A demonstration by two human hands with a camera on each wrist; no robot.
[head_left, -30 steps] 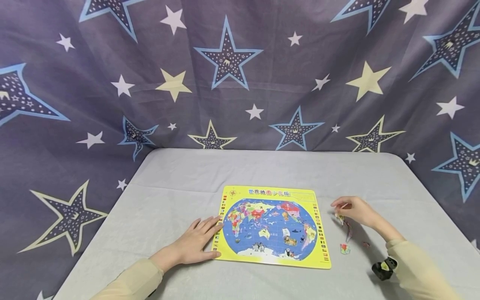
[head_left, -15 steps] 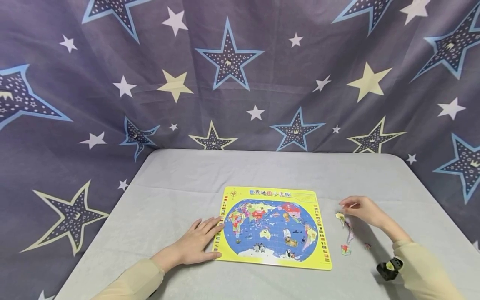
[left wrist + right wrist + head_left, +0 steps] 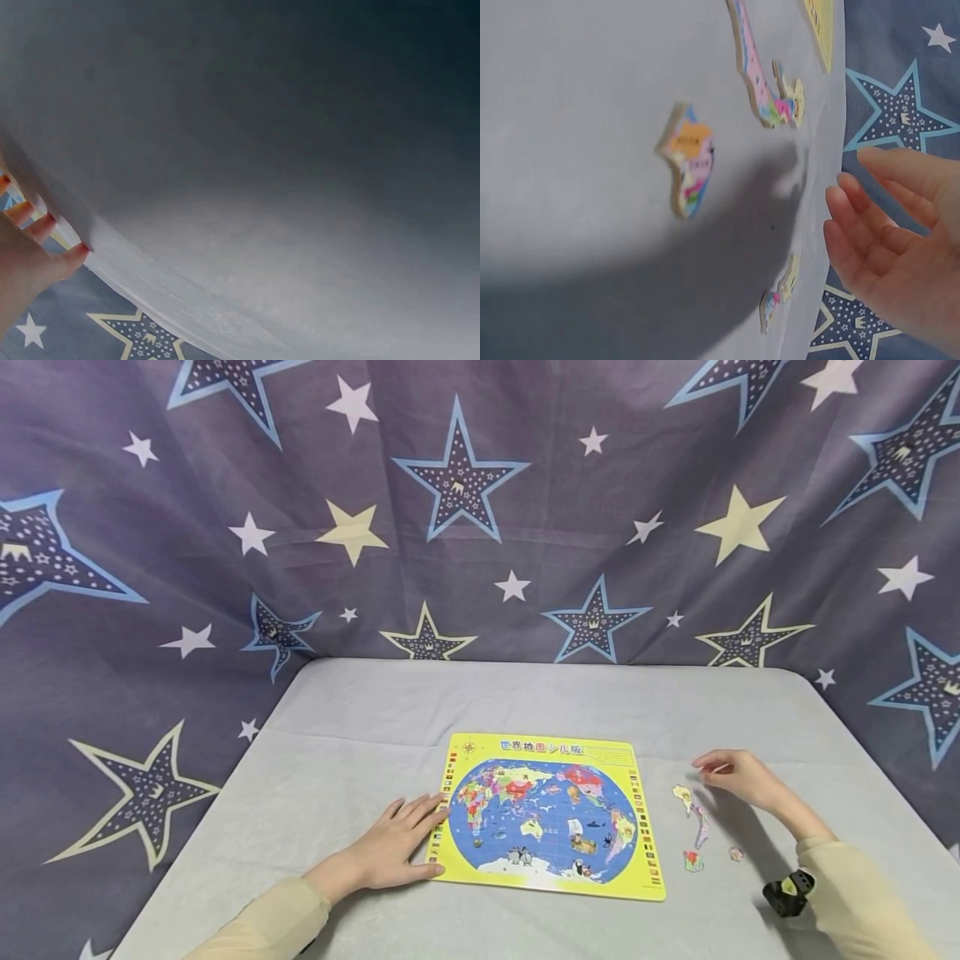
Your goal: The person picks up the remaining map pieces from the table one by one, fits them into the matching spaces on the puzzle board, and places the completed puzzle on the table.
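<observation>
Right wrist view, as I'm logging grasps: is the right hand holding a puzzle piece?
No: nothing shows in the right hand, and the puzzle pieces in view lie apart from it on the table.

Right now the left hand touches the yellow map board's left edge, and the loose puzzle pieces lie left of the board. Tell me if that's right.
One thing is wrong: the head view shows the loose puzzle pieces lying right of the yellow map board, not left. The left hand does touch the board's left edge.
</observation>
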